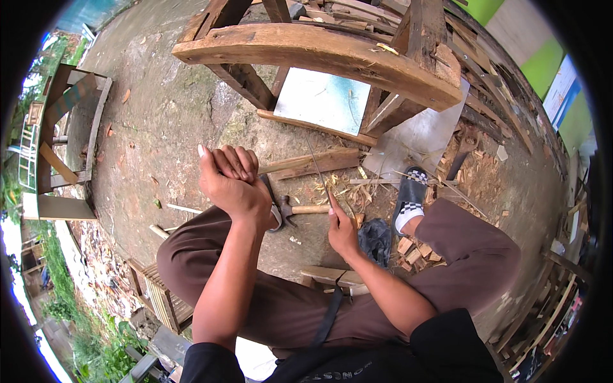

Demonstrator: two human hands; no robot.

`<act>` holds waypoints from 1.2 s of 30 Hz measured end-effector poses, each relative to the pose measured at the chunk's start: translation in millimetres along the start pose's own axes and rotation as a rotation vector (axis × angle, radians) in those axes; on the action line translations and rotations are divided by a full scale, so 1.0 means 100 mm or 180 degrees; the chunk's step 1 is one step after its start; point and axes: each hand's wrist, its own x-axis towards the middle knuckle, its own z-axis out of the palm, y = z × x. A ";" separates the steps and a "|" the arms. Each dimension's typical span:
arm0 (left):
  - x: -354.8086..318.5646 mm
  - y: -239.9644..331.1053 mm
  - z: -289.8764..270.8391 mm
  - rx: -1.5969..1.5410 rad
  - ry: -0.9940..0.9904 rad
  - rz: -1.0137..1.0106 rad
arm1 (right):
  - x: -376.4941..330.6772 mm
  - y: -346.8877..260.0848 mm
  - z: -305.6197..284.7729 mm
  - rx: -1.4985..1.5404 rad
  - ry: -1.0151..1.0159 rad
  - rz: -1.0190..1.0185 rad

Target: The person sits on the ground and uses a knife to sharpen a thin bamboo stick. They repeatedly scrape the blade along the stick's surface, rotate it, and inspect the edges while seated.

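Note:
My left hand [233,182] is raised over my left knee, its fingers curled in toward the palm. Whether something sits inside them is hidden. In my right hand [343,233] is a long, thin, dark blade [318,171], seen almost edge-on and pointing up and away from me; its handle is covered by my fingers. A claw hammer [306,209] with a wooden handle lies on the ground between my hands. Just beyond, a wooden board [319,164] rests on the concrete among pale shavings.
A heavy wooden frame [319,51] stands ahead, with a white-blue sheet [324,99] in its lower part. Beside my right foot are a black plastic bag [375,241] and wood offcuts [415,252]. Wooden furniture [70,127] stands at left; lumber [504,96] is piled at right.

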 end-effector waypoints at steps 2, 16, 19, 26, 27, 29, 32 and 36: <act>-0.03 -0.02 0.00 0.0053 -0.0048 0.0045 | 0.01 -0.19 -0.03 0.0181 -0.0020 -0.0304; -0.07 -0.03 0.08 0.0151 0.0073 -0.0016 | -0.02 -0.44 -0.12 0.0076 -0.0206 -0.0268; -0.11 -0.03 0.05 0.0212 0.0043 -0.0006 | 0.07 -0.21 -0.12 -0.0216 -0.0370 0.0650; -0.13 -0.04 0.04 0.0160 -0.0004 -0.0023 | 0.14 -0.34 0.02 0.0205 0.0089 -0.0542; -0.13 -0.05 0.03 0.0158 0.0005 -0.0050 | 0.15 -0.20 0.05 0.0076 0.0040 -0.0243; -0.12 -0.08 0.00 0.0104 -0.0132 -0.0076 | 0.22 -0.11 -0.01 -0.0160 -0.0014 0.0324; -0.11 -0.13 -0.12 -0.0026 -0.0313 -0.0179 | 0.27 -0.48 -0.16 -0.0332 -0.0456 0.0544; -0.08 -0.11 -0.15 -0.0060 -0.0432 -0.0303 | 0.17 -0.42 -0.06 -0.0227 -0.0144 -0.0134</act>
